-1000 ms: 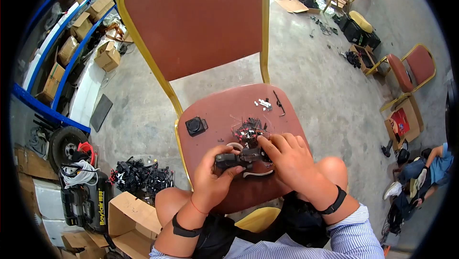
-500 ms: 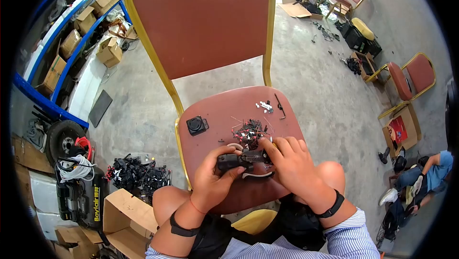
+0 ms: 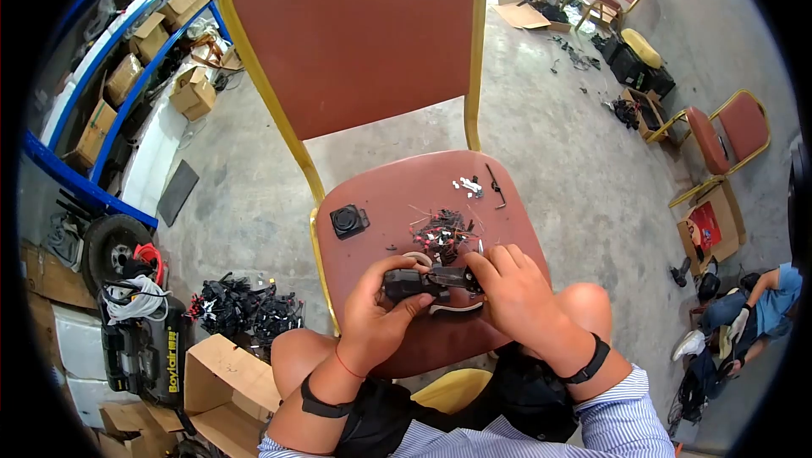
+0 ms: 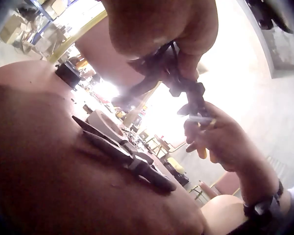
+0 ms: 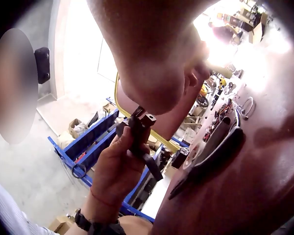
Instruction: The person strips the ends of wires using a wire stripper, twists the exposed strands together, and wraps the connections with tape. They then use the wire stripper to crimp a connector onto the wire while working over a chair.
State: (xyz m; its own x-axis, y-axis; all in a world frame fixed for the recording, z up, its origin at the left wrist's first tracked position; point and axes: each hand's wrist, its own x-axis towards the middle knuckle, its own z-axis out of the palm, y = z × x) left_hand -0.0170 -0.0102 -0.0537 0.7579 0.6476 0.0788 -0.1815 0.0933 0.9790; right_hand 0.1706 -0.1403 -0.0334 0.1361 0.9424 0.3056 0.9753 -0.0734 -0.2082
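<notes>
My left hand (image 3: 372, 323) grips a black device (image 3: 414, 285) above the chair seat, thumb on its near side. My right hand (image 3: 524, 301) pinches at the device's right end; its fingertips are partly hidden, and a small shiny bit shows beside them. In the left wrist view, the right hand (image 4: 225, 139) has curled fingers at that end. The right wrist view shows the left hand (image 5: 115, 171) round the device (image 5: 136, 139). Beneath lie pliers-like tools (image 4: 137, 164) and a tape roll (image 4: 105, 126).
On the seat (image 3: 355, 263) lie a pile of small black and red parts (image 3: 444, 236), a black square part (image 3: 347, 221), white bits (image 3: 468, 187) and a hex key (image 3: 496, 187). The chair back (image 3: 355, 43) rises beyond. A carton (image 3: 228, 382) stands at lower left.
The head view has shifted slightly. Both hands keep nearly the same hold on the device, with only small movements of the right fingers.
</notes>
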